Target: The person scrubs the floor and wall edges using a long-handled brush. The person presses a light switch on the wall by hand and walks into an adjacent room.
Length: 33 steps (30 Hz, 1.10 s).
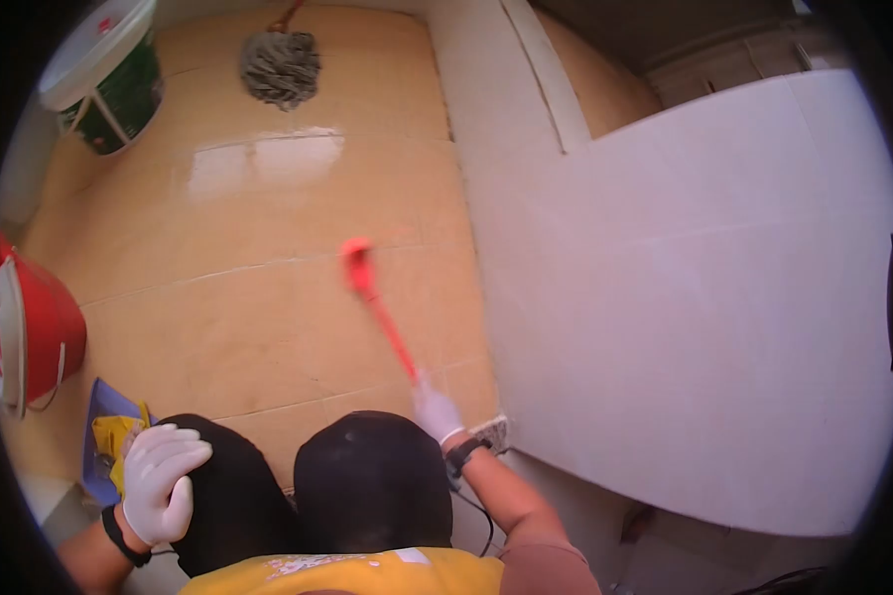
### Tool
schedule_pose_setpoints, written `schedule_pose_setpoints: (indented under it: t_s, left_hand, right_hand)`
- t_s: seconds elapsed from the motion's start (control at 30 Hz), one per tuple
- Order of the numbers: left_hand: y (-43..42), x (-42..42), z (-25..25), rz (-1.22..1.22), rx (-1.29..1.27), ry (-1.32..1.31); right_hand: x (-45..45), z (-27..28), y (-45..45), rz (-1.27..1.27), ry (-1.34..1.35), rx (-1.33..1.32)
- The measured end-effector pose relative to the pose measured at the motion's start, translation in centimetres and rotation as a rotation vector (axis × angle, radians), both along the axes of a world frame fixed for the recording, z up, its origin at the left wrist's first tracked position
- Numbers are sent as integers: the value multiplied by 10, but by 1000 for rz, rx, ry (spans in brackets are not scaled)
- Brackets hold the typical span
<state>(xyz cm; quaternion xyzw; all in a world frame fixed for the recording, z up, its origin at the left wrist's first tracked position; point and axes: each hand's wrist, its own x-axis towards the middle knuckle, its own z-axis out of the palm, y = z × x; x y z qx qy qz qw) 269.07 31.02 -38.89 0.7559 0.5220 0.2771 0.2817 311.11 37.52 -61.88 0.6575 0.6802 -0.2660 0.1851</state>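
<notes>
Red long-handled tool lies out ahead of the right fingers, its handle running from their grip up and slightly left to a rounded head over the tiled floor. The head is blurred; whether it is a brush or a scoop, I cannot tell, nor whether it touches the tiles.

Tan tile opens widely ahead and to the left of the right fingers. Just to their right, the floor ends along the foot of a white wall, which runs forward past the tool's head; a broad white panel spreads farther right. Far ahead of the fingers rests a grey mop head, with a green-and-white bucket to its left.

The gloved right hand is curled closed around the handle's near end, arm reaching forward beside the right knee. The gloved left hand rests on the left knee, fingers nearly straight and slightly parted, with no object in them. Just left of those fingers is a purple dustpan holding a yellow cloth; beyond it sits a red bucket.
</notes>
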Motion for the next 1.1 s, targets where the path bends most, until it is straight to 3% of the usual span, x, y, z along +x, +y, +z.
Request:
schedule_pose_setpoints:
  t_s: [0.1,0.13,0.3,0.4,0.5,0.6,0.67,0.77,0.83,0.9,1.0,1.07,1.1]
  left_hand:
    - [5,-9,-1,-53,32,-47]
    - [1,-13,2,-58,29,-47]
    - [-13,-34,19,-18,43,-41]
    - [-18,-33,23,8,19,-40]
    - [-17,-39,23,-5,4,-92]
    - [-24,-47,28,4,22,-71]
    - [-26,-59,29,-1,28,-69]
    - [-28,-75,22,9,34,-83]
    - [-31,-83,18,20,35,-87]
    - [-33,-92,13,22,43,-78]
    - [-33,-97,6,18,47,-112]
    - [-35,-101,5,-8,32,-159]
    - [-36,-105,5,-21,25,-183]
  right_hand:
    - [-44,28,6,332,167,-69]
    - [-37,24,18,344,73,1]
    - [-24,-1,111,-200,-23,326]
    - [-71,-20,73,123,74,184]
    - [-128,25,33,498,225,-50]
    - [-101,7,58,583,173,113]
    - [-92,19,93,181,19,193]
    - [-76,-15,117,-190,-13,384]
    - [-96,-40,74,-7,79,290]
    - [-147,-6,37,326,105,48]
    - [-175,17,29,639,183,-80]
    - [-157,11,62,591,55,45]
    - [-150,11,82,408,32,123]
